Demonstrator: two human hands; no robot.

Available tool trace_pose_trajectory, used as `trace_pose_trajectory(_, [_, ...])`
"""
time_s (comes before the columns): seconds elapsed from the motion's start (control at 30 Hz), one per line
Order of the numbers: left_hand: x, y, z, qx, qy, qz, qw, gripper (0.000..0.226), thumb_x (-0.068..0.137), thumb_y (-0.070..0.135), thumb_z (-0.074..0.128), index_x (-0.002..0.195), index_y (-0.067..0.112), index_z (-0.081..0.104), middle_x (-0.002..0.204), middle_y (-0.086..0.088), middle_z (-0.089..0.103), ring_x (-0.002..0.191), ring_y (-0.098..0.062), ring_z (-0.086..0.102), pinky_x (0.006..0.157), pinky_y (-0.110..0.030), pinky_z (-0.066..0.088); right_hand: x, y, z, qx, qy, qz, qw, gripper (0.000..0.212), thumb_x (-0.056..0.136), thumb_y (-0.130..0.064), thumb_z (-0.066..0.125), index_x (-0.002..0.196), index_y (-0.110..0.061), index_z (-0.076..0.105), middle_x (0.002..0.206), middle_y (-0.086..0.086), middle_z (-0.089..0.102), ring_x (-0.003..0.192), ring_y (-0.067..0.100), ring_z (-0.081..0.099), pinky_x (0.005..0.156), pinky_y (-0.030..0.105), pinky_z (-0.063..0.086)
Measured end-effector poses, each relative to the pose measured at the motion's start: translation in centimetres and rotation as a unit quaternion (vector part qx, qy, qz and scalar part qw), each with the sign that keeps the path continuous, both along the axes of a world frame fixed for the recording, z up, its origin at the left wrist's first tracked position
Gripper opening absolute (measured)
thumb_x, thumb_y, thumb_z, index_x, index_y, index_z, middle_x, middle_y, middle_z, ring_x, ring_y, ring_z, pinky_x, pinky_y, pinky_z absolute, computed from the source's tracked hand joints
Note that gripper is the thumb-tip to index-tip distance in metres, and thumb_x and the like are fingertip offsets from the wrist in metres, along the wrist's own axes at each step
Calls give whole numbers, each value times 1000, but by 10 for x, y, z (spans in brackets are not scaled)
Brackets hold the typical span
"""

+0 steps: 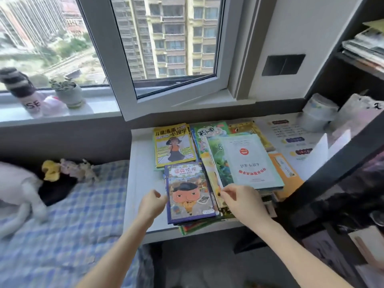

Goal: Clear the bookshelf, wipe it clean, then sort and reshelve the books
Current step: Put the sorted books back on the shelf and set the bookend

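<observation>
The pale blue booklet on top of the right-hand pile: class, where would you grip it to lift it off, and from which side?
The pale blue booklet lies flat, topmost on the pile, so only its thin edges offer a hold. Probably pinch the near edge, coming from the person's side: it is exposed and closest to the right hand.
</observation>
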State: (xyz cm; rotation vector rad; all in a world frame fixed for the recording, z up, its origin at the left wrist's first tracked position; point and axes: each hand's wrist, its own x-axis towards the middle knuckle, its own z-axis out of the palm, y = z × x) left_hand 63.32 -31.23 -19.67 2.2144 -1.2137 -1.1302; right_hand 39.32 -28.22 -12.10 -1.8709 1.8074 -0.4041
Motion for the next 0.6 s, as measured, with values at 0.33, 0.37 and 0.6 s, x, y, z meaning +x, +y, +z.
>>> trace_pose_trajectory(0.33, [-18,-66,11,-27,157,-37,987,16,91,17,55,80,11,65,82,-11,69,76,-26,67,81,-43,56,23,-66,-35,88,269,-58,957,86,92,-62,42,154,-16,6,160,17,5,146,37,6,118,50,9])
trace_pose_trajectory(0.37, [-23,-74,10,-19,177,-57,982,19,92,17,55,77,10,63,80,-12,69,75,-27,68,81,-43,56,26,-68,-38,106,295,-60,948,84,94,-60,40,154,-14,2,159,20,2,146,40,4,118,52,8])
trace_pose_trajectory(0.6, [-74,-136,18,68,324,-186,925,28,94,37,57,97,9,60,97,-12,66,80,-21,67,77,-32,59,36,-77,-26,128,288,-62,947,65,101,-38,42,153,-9,17,157,20,18,144,37,22,117,44,23])
